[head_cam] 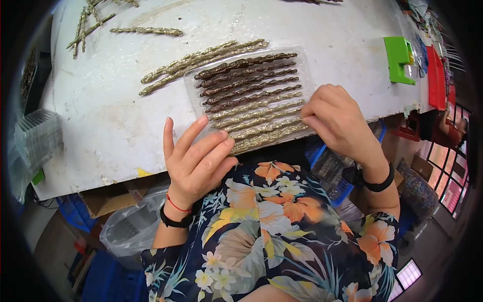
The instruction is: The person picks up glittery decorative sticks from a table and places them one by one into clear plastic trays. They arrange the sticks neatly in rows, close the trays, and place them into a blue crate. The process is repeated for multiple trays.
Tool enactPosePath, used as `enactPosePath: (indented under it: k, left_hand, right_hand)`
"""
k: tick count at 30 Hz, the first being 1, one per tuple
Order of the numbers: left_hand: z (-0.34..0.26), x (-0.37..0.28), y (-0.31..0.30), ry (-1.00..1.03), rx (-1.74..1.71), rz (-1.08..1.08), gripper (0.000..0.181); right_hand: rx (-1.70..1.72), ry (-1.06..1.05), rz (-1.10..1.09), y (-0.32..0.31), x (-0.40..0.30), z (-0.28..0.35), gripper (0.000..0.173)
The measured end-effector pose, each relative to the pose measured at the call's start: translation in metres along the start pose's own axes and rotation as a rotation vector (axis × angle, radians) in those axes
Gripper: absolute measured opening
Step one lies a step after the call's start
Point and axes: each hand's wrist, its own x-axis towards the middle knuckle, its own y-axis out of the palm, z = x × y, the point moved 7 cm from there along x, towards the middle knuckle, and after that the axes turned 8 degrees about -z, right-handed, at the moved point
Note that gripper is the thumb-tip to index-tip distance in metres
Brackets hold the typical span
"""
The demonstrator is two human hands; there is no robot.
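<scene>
A clear plastic tray [192, 88] lies at the near edge of the white table. Dark brown glittery twisted sticks [251, 80] fill its far rows, and gold glittery sticks [260, 113] occupy the near rows. My left hand [200, 162] has its fingers spread, with fingertips touching the left ends of the nearest gold sticks. At the tray's right edge, my right hand [336, 120] pinches thumb and forefinger at the right end of a gold stick; the fingers partly hide that end. Beyond the tray, several loose gold sticks [200, 64] lie side by side, partly against its far-left rim.
Another gold stick [147, 31] and a crossed pile [85, 28] lie farther left on the table [113, 124]. Stacked clear trays [37, 132] stand at the left edge. A green tape dispenser [398, 60] and red bin [436, 79] are right. Blue crates [341, 190] sit below.
</scene>
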Motion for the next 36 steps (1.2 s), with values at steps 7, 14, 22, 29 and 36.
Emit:
enactPosePath:
  k: [7, 14, 22, 29, 36]
  left_hand:
    - [-0.001, 0.002, 0.003, -0.02, 0.033, 0.027, 0.031]
    - [-0.005, 0.003, 0.005, 0.003, 0.038, 0.045, 0.024]
    - [-0.004, 0.002, 0.006, 0.011, 0.022, 0.043, 0.025]
    - [-0.024, 0.028, 0.009, -0.029, 0.017, 0.135, 0.037]
    - [-0.095, 0.105, -0.038, -0.413, -1.697, -0.06, 0.019]
  right_hand:
    - [0.023, -0.008, -0.046, -0.001, -0.005, -0.002, 0.011]
    - [0.06, 0.049, -0.135, 0.0, -0.013, -0.005, 0.012]
    - [0.313, 0.379, -0.329, -0.007, -0.045, -0.032, 0.005]
    - [0.161, 0.515, -0.745, -0.041, -0.098, -0.068, 0.027]
    - [0.065, 0.532, -0.866, -0.081, -0.126, -0.103, 0.024]
